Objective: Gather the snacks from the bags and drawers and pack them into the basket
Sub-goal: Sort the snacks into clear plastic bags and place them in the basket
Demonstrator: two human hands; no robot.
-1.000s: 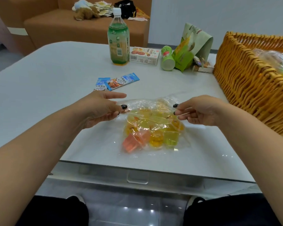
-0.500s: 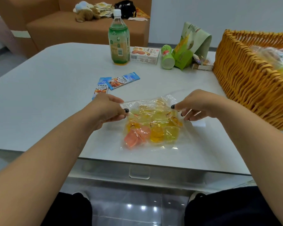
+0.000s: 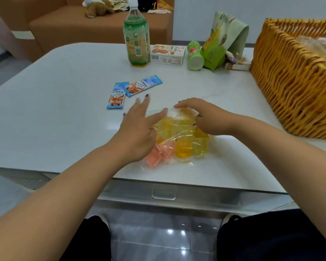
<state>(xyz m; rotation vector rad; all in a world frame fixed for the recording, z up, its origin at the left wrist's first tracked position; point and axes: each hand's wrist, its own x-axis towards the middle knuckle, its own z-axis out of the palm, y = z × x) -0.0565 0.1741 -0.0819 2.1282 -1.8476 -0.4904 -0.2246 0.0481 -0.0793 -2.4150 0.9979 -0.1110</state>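
Now your right hand [image 3: 207,117] grips the jelly bag [image 3: 181,144] top on the worktop [image 3: 64,110]; left hand [image 3: 139,127] spread, fingers straight.

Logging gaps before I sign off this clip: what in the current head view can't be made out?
- Basket: cut off by the right edge; its contents are blurred, only wrappers show.
- Clear bag of jelly cups: its mouth lies under the right hand, so sealed or open is unknown.
- Left hand: fingers motion-blurred; contact with the bag unclear.
- Blue sachets: print too small.
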